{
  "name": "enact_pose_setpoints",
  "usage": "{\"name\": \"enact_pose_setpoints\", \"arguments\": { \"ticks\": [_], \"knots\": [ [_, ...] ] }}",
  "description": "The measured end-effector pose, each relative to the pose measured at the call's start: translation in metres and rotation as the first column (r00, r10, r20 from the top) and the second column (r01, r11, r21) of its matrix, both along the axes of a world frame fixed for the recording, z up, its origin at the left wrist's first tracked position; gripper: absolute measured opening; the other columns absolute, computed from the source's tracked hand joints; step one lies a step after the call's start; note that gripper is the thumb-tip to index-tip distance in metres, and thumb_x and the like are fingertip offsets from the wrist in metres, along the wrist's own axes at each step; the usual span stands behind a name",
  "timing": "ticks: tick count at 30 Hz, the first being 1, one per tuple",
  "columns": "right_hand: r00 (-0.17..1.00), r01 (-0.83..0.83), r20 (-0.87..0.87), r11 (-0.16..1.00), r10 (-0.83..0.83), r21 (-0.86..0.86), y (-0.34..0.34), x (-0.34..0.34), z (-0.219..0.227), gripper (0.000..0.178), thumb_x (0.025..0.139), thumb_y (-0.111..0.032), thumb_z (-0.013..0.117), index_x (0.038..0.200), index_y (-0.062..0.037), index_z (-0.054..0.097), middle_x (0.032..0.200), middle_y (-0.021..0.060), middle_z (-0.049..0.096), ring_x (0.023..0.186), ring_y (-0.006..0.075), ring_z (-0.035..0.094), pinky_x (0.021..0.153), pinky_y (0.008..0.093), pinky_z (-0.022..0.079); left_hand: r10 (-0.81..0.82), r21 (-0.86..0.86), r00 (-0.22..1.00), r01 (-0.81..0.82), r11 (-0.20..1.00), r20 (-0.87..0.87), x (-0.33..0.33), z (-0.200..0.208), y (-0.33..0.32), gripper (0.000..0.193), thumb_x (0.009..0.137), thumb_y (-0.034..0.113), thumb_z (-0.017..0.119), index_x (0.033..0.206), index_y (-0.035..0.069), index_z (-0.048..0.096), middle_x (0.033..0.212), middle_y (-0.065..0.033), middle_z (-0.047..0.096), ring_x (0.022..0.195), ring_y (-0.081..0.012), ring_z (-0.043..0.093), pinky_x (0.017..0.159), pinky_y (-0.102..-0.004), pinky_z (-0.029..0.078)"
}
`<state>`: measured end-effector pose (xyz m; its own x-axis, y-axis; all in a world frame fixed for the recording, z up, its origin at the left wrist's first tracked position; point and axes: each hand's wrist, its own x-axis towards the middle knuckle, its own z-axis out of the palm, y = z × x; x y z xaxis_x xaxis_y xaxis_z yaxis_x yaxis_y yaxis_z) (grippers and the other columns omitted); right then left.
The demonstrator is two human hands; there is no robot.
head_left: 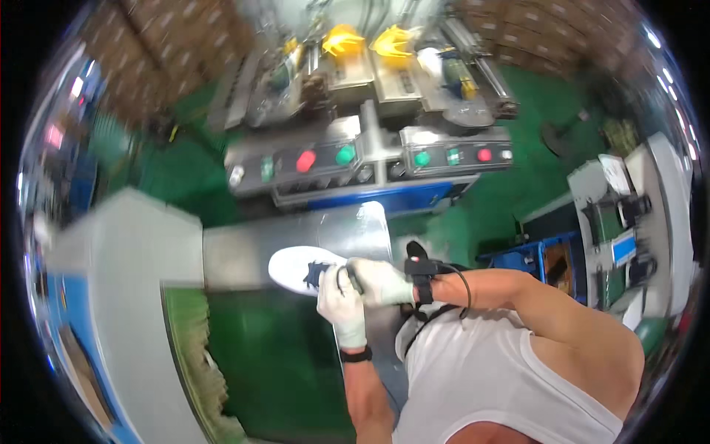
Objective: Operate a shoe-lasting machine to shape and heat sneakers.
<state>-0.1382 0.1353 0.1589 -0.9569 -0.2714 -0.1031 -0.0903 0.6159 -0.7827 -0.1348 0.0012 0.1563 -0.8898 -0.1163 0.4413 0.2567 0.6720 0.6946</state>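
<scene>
Bench: in the head view, a metal bench (244,255) runs in front of the person, beside a grey cabinet (140,244) on the left.
Room: green floor (458,233); stacked brown cartons (170,52) at far left and far right, too blurred to count.
Machine: one, beyond the bench, with two control panels (455,154), one red button (305,160) on each, and two yellow parts (344,41) on top.
Shoe: one, a white shoe (298,266) with dark lacing, over the bench, toe left; whether it touches the metal I cannot tell.
Gloves: two, white.
Left hand (340,297): fingers bent narrow, holding the shoe near its opening.
Right hand (379,283): fingers curled, holding the heel end.
</scene>
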Motion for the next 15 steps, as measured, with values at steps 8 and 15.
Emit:
{"name": "enact_pose_setpoints", "arguments": {
  "ticks": [8,15],
  "knots": [
    [0.886,0.446,-0.142,0.895,-0.441,0.003,0.182,-0.012,0.049,0.058,0.083,-0.031,0.072,0.128,0.0024,0.055,0.124,0.0273,0.063,0.109,0.0406,0.068,0.092,0.0464,0.056,-0.642,-0.199,0.751,0.613,0.765,-0.154,-0.071,0.102,0.209,0.011,0.094,0.017,0.069,0.101,0.009,0.074,0.094,-0.0108,0.073,0.08,-0.0312,0.072,0.074,-0.0376,0.058],
    [0.828,0.537,0.231,0.603,-0.511,-0.59,0.359,0.014,0.09,0.044,0.092,-0.022,0.068,0.131,-0.001,0.06,0.131,0.0074,0.065,0.122,0.0173,0.06,0.105,0.0327,0.046,-0.955,-0.268,0.272,0.918,0.294,-0.118,-0.114,0.189,0.369,0.033,0.086,0.008,0.078,0.117,0.005,0.069,0.119,-0.0147,0.071,0.116,-0.0362,0.066,0.099,-0.0425,0.051]
  ]
}}
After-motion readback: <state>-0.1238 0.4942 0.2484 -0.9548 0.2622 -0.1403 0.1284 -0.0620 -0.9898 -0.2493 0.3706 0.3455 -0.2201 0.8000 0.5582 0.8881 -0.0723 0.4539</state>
